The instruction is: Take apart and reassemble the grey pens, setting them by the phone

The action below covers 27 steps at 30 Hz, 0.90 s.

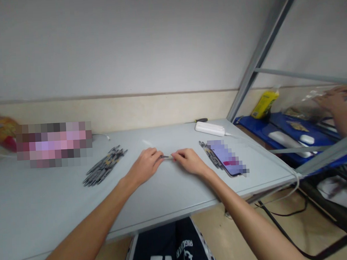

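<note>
My left hand and my right hand meet over the middle of the pale grey table. Both are closed in a pinch on the two ends of one thin dark stick-like part, held just above the tabletop. A loose pile of several similar dark thin parts lies to the left of my left hand. A smaller row of such parts lies right of my right hand, beside a phone.
A white power brick with a cable and a dark-handled screwdriver sit at the table's back. Another person's hand works at a blue-topped bench on the right, behind a grey metal frame. A yellow bottle stands there.
</note>
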Motion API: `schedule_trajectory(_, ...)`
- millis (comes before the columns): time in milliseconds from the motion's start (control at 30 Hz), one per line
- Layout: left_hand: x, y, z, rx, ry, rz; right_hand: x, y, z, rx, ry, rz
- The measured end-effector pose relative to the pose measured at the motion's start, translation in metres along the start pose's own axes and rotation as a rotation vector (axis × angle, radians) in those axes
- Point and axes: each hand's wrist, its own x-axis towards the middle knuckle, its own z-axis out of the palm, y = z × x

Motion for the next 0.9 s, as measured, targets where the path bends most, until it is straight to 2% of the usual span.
schedule_trajectory(133, 0.0008, -0.0058, -0.0070, -0.026, 0.055, 0.007, 0.0011, 0.0068, -0.0055, 0.265, 0.025, 0.124)
schedule_trajectory(267, 0.0006, -0.0080, -0.0095, 0.035, 0.026, 0.077, -0.0006, 0.0112, -0.0062, 0.373, -0.028, 0.129)
schedule_trajectory(400, -0.0001, -0.0053, -0.0077, 0.057, -0.018, 0.089, -0.0025, 0.0108, -0.0054, 0.359, -0.017, 0.094)
schedule_trajectory(533, -0.0016, -0.0034, -0.0046, 0.015, -0.052, -0.004, -0.0035, 0.0090, -0.0048, 0.258, 0.030, -0.008)
schedule_trajectory(700, -0.0017, -0.0058, -0.0027, -0.176, -0.098, -0.137, -0.0054, 0.0055, -0.0042, 0.140, 0.124, -0.107)
schedule_trajectory(800, 0.0003, -0.0074, -0.0035, -0.296, -0.086, -0.217, -0.0063, 0.0052, -0.0036, 0.094, 0.222, -0.183)
schedule_trajectory(900, 0.0017, -0.0075, -0.0040, -0.353, -0.048, -0.239, -0.0062, 0.0059, -0.0019, 0.129, 0.272, -0.148)
